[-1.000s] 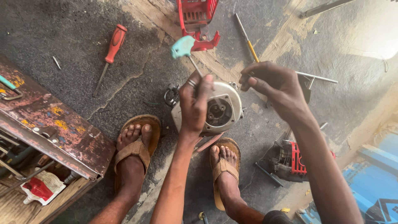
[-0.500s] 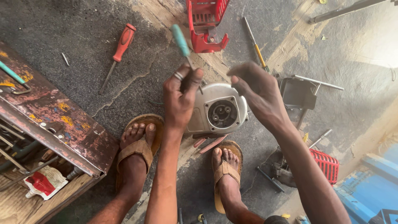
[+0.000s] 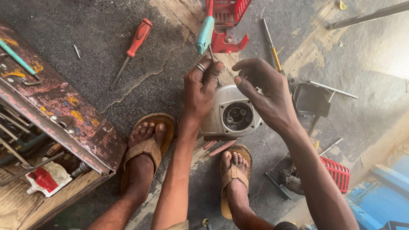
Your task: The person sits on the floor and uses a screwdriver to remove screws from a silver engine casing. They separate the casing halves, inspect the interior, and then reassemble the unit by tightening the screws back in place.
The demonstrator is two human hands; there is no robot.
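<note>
Cracked grey concrete floor (image 3: 106, 51) (tools scattered); left hand (image 3: 202, 91) fingers pinch a screwdriver (image 3: 206, 32), right hand (image 3: 266, 91) fingers apart.

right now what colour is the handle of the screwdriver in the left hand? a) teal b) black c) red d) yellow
a: the left hand pinches the shaft of a screwdriver whose handle is teal, above the grey engine housing; the red-handled screwdriver lies untouched on the floor.

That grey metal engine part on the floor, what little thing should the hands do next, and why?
Probably steady the grey engine part with the right hand, which hovers just over it. The left hand holds the teal-handled screwdriver by its shaft, tip down against the part's top edge, and nothing seems to brace the part on the floor.
</note>
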